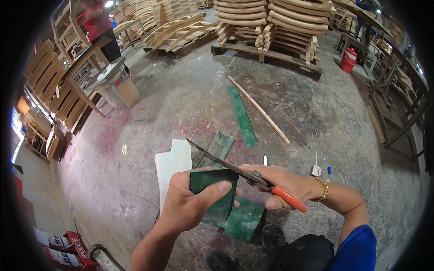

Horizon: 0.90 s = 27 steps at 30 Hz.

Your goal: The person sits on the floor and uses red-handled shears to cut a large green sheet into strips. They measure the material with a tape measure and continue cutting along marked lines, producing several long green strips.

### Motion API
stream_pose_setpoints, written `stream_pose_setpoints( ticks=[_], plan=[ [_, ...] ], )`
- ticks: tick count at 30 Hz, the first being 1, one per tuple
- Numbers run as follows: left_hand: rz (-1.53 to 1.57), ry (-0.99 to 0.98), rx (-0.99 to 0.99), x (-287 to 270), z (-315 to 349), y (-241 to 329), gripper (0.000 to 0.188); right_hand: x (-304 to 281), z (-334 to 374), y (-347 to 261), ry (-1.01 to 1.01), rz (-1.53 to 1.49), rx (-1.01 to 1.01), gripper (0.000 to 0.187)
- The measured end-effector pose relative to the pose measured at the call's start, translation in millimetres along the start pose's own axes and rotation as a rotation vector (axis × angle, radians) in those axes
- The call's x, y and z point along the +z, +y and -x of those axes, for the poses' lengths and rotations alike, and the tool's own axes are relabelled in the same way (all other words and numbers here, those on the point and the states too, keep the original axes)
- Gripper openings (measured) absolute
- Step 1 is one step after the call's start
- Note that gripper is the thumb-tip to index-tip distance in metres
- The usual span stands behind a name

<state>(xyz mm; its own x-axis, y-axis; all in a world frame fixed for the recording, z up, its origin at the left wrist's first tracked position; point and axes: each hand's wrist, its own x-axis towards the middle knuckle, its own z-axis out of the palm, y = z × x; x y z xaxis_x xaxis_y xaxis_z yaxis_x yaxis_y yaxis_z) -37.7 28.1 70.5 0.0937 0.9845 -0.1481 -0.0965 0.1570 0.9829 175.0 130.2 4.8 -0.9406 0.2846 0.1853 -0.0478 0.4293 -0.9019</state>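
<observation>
My left hand (183, 205) pinches a curved green sheet piece (204, 179), thumb on its face and fingers behind. In my right hand (291, 179) is a pair of metal snips (289, 198) with orange handles. Its dark blades cross the sheet's top right edge and point up to the left; whether they bite into it I cannot tell. Below on the floor lies a larger green sheet (246, 221), partly hidden by my hands. Beyond are another green piece (219, 149) and a white sheet (174, 158), partly behind my left hand.
Ahead lie a green strip (242, 117), a wooden stick (260, 109), a marker (265, 159), a tape measure (315, 170) and a blue cap (329, 170). Farther off stand a bin (120, 92), a red jug (348, 61) and a pallet (289, 63) of wooden parts. One person (95, 25) stands back left.
</observation>
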Motion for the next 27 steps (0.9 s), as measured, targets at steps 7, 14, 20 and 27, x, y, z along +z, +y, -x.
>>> stream_pose_setpoints(
  ticks=[7, 14, 20, 27],
  plan=[
    [0.027, -0.108, -0.011, -6, -3, -4, 0.023, -11, 6, -9, -0.069, 0.033, 0.038, 0.098],
    [0.066, -0.162, -0.017, -6, -3, -7, 0.022, -19, 14, -9, -0.116, 0.103, -0.003, 0.089],
    [0.057, -0.207, -0.02, -6, -5, -7, 0.02, -24, 18, -8, -0.147, 0.165, -0.042, 0.084],
    [0.04, -0.198, -0.02, -4, -3, -11, 0.021, -33, 24, -20, -0.26, 0.225, 0.205, 0.084]
  ],
)
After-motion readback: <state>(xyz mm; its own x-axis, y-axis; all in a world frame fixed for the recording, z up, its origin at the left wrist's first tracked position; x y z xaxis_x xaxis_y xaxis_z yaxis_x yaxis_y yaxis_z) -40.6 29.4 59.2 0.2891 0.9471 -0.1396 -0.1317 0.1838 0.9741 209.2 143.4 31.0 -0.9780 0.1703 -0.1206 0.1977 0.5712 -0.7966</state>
